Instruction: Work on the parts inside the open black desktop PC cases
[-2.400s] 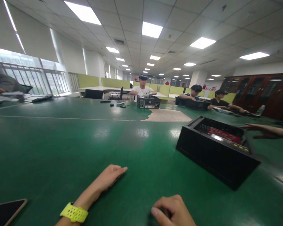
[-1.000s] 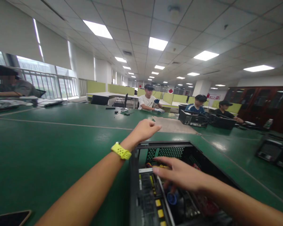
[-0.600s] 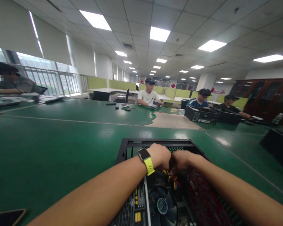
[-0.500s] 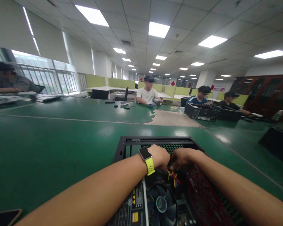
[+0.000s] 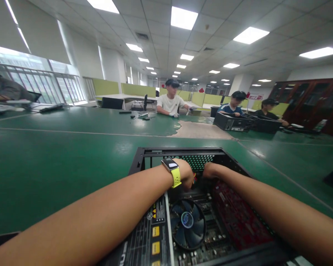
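Two hands: both reach deep into the open black metal computer case (image 5: 144,153), which lies on its side on the green table top (image 5: 58,162) straight ahead of the wearer.
Left hand (image 5: 184,173): curled downward near the far wall of the case; yellow-strapped wristwatch (image 5: 172,170) on the wrist; fingers hidden below the knuckles, so whether they clasp anything cannot be told.
Right hand (image 5: 211,170): just beside the left, also bent down into the case; fingertips out of sight, grip cannot be told.
Between the hands: small bunch of coloured wires (image 5: 194,178), red and yellow, showing in the gap; contact with either hand unclear.
Inside the case: round black cooling fan with blue hub (image 5: 187,222) near the middle, below the left wrist; dark red circuit card (image 5: 233,216) along the right side under the right forearm; black power supply box with yellow warning labels (image 5: 151,240) at the left, partly under the left forearm.
Far wall of case: perforated mesh panel (image 5: 201,160), just beyond the knuckles.
Across the table: person in a white T-shirt (image 5: 170,103) seated; two more people (image 5: 249,109) to the right behind another black computer case (image 5: 231,123).
Table surface: worn tan patch (image 5: 199,131) where the green coating has gone, well beyond the case.
Far left: another person's arm (image 5: 0,96) at the table's edge.
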Demonstrator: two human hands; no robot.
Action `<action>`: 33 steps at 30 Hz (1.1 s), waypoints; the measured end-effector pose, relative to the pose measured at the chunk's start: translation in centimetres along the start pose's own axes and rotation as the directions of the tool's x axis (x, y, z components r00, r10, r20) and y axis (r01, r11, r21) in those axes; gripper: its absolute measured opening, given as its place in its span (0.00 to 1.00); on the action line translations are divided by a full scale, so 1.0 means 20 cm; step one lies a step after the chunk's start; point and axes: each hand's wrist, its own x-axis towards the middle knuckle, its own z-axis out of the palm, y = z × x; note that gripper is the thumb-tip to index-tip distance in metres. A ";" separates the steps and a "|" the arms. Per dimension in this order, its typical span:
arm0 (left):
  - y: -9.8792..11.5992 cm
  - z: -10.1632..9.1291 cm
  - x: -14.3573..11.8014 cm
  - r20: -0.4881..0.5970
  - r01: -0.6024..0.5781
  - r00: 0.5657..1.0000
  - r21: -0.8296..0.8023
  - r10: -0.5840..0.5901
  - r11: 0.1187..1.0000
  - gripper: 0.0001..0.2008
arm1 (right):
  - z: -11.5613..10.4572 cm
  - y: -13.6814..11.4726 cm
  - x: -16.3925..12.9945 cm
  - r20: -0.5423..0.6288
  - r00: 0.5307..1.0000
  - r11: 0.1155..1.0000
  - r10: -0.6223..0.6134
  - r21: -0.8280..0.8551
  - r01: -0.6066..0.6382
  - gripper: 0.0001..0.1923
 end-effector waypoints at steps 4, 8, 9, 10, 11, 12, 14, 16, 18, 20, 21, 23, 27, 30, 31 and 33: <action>0.02 -0.01 -0.05 0.101 -0.186 0.974 -0.164 0.204 0.969 0.07 | -0.01 0.02 0.00 0.135 0.990 0.995 -0.050 -0.080 0.062 0.12; 0.06 0.03 -0.02 0.207 -0.137 0.958 -0.271 0.197 0.953 0.07 | -0.03 0.03 -0.04 0.214 0.972 0.986 -0.093 -0.114 0.120 0.11; 0.06 0.03 0.00 0.230 -0.106 0.957 -0.290 0.177 0.951 0.08 | -0.03 0.03 -0.05 0.223 0.969 0.984 -0.101 -0.120 0.130 0.10; 0.05 0.03 0.01 0.240 -0.091 0.956 -0.311 0.170 0.946 0.10 | -0.03 0.03 -0.06 0.230 0.967 0.982 -0.108 -0.124 0.140 0.09; 0.04 0.03 0.01 0.234 -0.092 0.956 -0.328 0.175 0.940 0.12 | -0.03 0.03 -0.07 0.234 0.966 0.981 -0.113 -0.127 0.146 0.08; 0.03 0.02 0.02 0.219 -0.105 0.958 -0.339 0.187 0.935 0.12 | -0.04 0.03 -0.08 0.234 0.965 0.981 -0.117 -0.127 0.150 0.08; 0.00 0.02 0.01 0.211 -0.131 0.952 -0.374 0.221 0.918 0.13 | -0.04 0.03 -0.09 0.226 0.967 0.982 -0.117 -0.120 0.147 0.06; 0.00 0.03 0.01 0.258 -0.142 0.925 -0.444 0.278 0.885 0.12 | -0.04 0.05 -0.10 0.208 0.972 0.985 -0.105 -0.109 0.130 0.06; 0.02 0.05 0.01 0.327 -0.126 0.891 -0.487 0.314 0.864 0.10 | -0.05 0.06 -0.09 0.176 0.980 0.989 -0.090 -0.098 0.108 0.06; 0.05 0.07 0.02 0.354 -0.092 0.899 -0.424 0.258 0.901 0.06 | -0.05 0.07 -0.09 0.133 0.989 0.993 -0.069 -0.086 0.081 0.06; 0.05 0.07 0.02 0.339 -0.071 0.919 -0.361 0.202 0.930 0.05 | -0.05 0.07 -0.08 0.110 0.992 0.995 -0.059 -0.077 0.068 0.08; 0.05 0.05 0.02 0.275 -0.013 0.958 -0.239 0.081 0.971 0.11 | -0.06 0.07 -0.08 0.067 0.997 0.997 -0.045 -0.053 0.049 0.11; 0.00 -0.01 -0.02 0.120 0.093 0.990 -0.129 -0.078 0.987 0.16 | -0.09 0.06 -0.09 -0.022 0.990 0.990 -0.140 0.007 0.140 0.16; -0.02 -0.04 -0.07 -0.032 0.140 0.989 -0.053 -0.142 0.989 0.21 | -0.11 0.04 -0.11 -0.067 0.957 0.958 -0.284 0.021 0.286 0.13; -0.01 -0.05 -0.07 -0.073 0.161 0.984 -0.029 -0.163 0.987 0.20 | -0.11 0.04 -0.11 -0.065 0.944 0.945 -0.323 0.024 0.325 0.13; 0.00 -0.04 -0.08 -0.138 0.195 0.971 -0.016 -0.195 0.981 0.18 | -0.11 0.02 -0.12 -0.047 0.924 0.924 -0.378 0.033 0.380 0.13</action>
